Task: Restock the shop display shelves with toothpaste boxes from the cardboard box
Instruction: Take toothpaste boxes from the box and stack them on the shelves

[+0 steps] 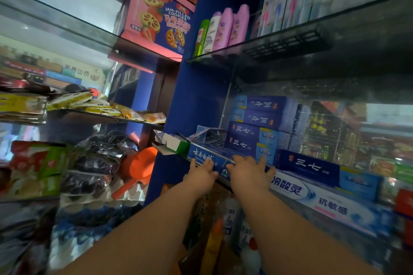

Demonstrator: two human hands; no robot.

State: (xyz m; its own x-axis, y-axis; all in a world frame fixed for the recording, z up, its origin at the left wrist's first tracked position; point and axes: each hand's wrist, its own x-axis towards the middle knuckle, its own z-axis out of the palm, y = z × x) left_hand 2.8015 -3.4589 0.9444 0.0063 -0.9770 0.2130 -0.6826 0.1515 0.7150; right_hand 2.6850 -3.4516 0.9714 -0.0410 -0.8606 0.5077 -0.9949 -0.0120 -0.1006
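At the lower centre of the frame a blue toothpaste box (pixel 209 158) is pressed onto the glass shelf (pixel 225 182) by the left hand (pixel 201 174) and right hand (pixel 250 171), fingers spread flat, not clamped. It is best slid level until flush beside the stacked boxes (pixel 250 138). The cardboard box cannot be made out.

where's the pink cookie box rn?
Head view, upper centre-left: the cookie box sits on a high glass shelf, left of the blue divider and the pink bottles, well above both hands.
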